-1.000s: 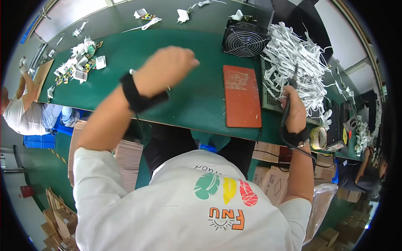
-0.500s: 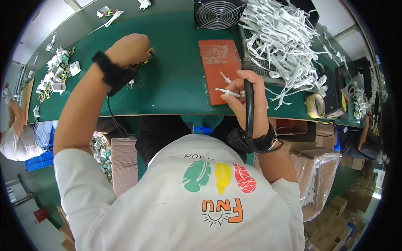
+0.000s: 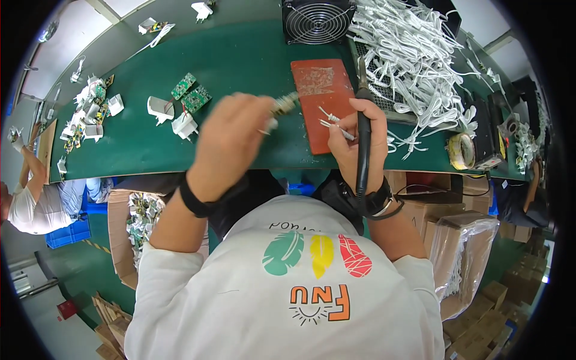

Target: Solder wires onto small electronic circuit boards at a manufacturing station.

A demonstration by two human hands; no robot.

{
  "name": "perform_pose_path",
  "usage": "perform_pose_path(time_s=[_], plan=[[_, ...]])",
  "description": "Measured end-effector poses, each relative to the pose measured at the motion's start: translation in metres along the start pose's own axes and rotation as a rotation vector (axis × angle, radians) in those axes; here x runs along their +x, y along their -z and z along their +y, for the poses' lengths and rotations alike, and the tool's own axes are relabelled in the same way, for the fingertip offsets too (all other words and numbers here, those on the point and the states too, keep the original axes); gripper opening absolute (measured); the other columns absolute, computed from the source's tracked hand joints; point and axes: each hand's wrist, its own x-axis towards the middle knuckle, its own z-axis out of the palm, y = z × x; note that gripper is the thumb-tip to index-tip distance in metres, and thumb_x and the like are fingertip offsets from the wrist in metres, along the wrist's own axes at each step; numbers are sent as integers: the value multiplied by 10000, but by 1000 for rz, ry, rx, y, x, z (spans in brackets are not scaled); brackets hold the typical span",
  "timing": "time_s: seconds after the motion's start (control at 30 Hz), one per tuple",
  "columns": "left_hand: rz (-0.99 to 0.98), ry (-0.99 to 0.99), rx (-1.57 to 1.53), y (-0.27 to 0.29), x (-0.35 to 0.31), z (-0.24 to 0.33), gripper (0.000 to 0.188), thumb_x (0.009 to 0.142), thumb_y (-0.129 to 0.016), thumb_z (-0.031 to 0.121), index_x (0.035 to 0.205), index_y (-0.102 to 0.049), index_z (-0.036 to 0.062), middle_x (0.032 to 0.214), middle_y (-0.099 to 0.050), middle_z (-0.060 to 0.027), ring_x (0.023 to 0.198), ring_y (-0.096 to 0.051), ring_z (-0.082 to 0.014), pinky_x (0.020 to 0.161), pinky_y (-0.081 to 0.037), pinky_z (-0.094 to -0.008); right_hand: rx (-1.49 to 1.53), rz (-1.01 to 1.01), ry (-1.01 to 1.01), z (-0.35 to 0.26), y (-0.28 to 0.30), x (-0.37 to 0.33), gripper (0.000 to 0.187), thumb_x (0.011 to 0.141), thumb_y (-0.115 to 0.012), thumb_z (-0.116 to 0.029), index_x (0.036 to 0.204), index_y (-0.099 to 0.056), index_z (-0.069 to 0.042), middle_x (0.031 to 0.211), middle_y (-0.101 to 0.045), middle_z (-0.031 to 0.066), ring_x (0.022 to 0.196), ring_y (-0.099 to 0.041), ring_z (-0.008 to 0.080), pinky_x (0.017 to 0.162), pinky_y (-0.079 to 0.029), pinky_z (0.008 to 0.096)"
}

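Note:
My left hand (image 3: 233,139), smeared by motion, is closed on a small circuit board (image 3: 284,104) that sticks out past its fingers toward the red mat. A small white piece (image 3: 271,125) shows below those fingertips, too blurred to name. My right hand (image 3: 375,139) grips a black soldering iron (image 3: 363,153), its tip pointing away from me. The same hand pinches white cable ends (image 3: 343,131) with stripped leads over the red mat (image 3: 325,102). Left of my left hand lie two green circuit boards (image 3: 195,98) and two white plug housings (image 3: 161,109).
A heap of coiled white cables (image 3: 408,60) fills a tray at the back right, beside a black fan (image 3: 318,24). More housings and boards (image 3: 90,114) pile up at the left. A tape roll (image 3: 461,150) stands at the right edge. Co-workers sit at both sides.
My left hand has swung right and nearer, bringing a circuit board toward the mat and uncovering boards and housings. My right hand keeps the iron and cable ends in nearly the same place.

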Motion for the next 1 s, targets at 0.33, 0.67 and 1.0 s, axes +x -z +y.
perform_pose_path(time_s=[0.33,0.67,1.0], plan=[[-192,209,-427,-26,8,23,117,786,-589,9,903,-585,16,724,-521,-96,635,-530,-238,568,-434,-320,1,104,69,-11,11,3,510,733,-568,124,1180,-390,-47,722,-513,12,633,-469,38,552,-376,166],[-235,197,-418,-23,10,24,131,786,-585,18,917,-583,17,738,-529,-98,670,-537,-257,590,-441,-328,-120,114,127,-9,10,4,506,727,-598,104,1166,-409,-65,730,-533,5,627,-481,20,523,-401,156],[-212,126,-348,-27,13,24,145,777,-573,-4,919,-590,19,751,-532,-96,665,-539,-255,589,-443,-318,-262,98,157,-9,11,3,477,734,-617,75,1151,-432,-62,744,-555,12,640,-498,20,526,-418,160]])
